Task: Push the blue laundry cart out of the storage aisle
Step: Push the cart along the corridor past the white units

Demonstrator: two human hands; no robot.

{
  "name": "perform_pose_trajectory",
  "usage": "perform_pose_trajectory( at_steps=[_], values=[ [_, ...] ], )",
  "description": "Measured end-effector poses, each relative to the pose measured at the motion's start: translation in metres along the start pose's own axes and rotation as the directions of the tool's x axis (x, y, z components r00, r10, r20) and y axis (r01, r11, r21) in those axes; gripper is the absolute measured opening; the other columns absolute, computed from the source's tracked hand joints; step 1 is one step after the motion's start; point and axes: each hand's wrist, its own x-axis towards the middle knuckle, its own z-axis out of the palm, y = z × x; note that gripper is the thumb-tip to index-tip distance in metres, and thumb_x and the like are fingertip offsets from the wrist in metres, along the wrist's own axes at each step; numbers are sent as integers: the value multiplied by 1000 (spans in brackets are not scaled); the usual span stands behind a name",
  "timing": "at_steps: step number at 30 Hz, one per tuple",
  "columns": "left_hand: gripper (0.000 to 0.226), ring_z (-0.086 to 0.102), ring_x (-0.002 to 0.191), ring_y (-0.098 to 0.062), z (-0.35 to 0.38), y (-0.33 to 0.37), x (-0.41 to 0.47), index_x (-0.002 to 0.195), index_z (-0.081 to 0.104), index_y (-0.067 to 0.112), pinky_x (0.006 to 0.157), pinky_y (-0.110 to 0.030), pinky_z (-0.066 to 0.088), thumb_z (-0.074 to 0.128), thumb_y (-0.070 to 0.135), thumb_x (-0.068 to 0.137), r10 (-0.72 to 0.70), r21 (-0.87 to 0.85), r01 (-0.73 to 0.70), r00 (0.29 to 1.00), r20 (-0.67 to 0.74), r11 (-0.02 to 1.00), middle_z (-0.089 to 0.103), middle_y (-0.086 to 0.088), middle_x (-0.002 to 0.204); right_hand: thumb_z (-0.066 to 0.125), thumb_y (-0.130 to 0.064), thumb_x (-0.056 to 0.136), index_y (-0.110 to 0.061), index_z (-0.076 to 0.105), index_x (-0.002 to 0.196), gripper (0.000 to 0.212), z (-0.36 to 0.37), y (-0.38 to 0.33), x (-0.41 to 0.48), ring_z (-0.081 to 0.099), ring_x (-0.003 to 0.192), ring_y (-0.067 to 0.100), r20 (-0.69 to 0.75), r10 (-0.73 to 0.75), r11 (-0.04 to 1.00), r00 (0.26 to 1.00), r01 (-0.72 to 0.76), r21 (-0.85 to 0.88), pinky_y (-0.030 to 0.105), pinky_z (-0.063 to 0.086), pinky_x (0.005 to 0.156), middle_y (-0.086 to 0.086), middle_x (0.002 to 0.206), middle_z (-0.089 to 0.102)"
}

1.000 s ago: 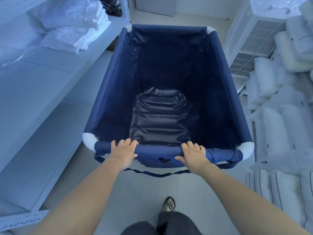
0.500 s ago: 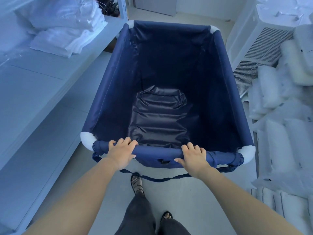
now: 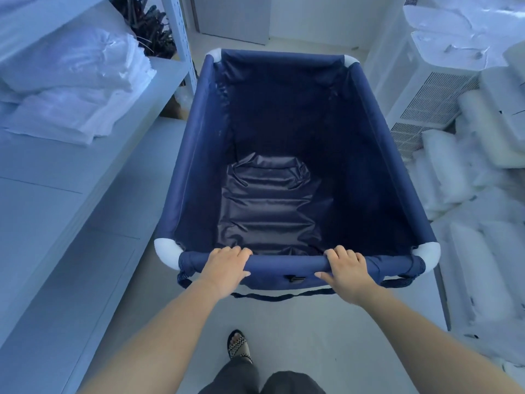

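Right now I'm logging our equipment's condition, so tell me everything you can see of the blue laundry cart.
The rectangular navy-blue fabric laundry cart stands upright on the pale floor, empty, its shiny bottom panel wrinkled. White rounded caps cover its four top corners. A dark strap loops below the near rail, near a small black buckle. The left hand and right hand each grip that fabric-wrapped near rail.

Cool bluish light, wide-angle bending at edges, right side blurred

Navy blue cart (image 3: pixel 193 177) — white corners (image 3: pixel 167 250) — white linens (image 3: pixel 71 81).
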Motion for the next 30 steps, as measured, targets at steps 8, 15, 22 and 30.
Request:
perform_pose_trajectory(
  at_steps=[8,15,22,30],
  values=[
    [41,50,109,-22,-18,-30,57,129,38,22,89,-36,36,46,42,95,44,12,-44,999,-9,999,53,3,121,41,-59,89,-22,41,120,49,-20,2,57,46,99,22,20,47,999,999,-47,-10,34,32,93,0,110,45],
    [42,50,109,-23,-36,-53,112,131,37,23,90,-36,35,46,42,95,57,28,-57,998,-7,998,52,4,123,41,-59,89,-23,41,121,48,-39,9,111,45,102,22,24,36,999,999,-37,25,36,32,94,-1,113,44],
    [38,49,108,-23,-71,-74,183,129,37,22,94,-35,36,45,40,96,34,71,-37,999,35,997,51,1,122,40,-60,89,-22,42,121,49,-68,22,182,44,103,23,33,25,999,999,-26,40,37,30,94,0,115,45],
    [35,48,111,-22,-101,-91,265,127,39,23,99,-34,32,47,37,95,-53,31,52,997,55,998,51,1,122,40,-59,90,-20,40,125,52,-103,40,264,44,108,26,52,10,997,999,-13,72,40,30,98,2,120,45]
  ],
)
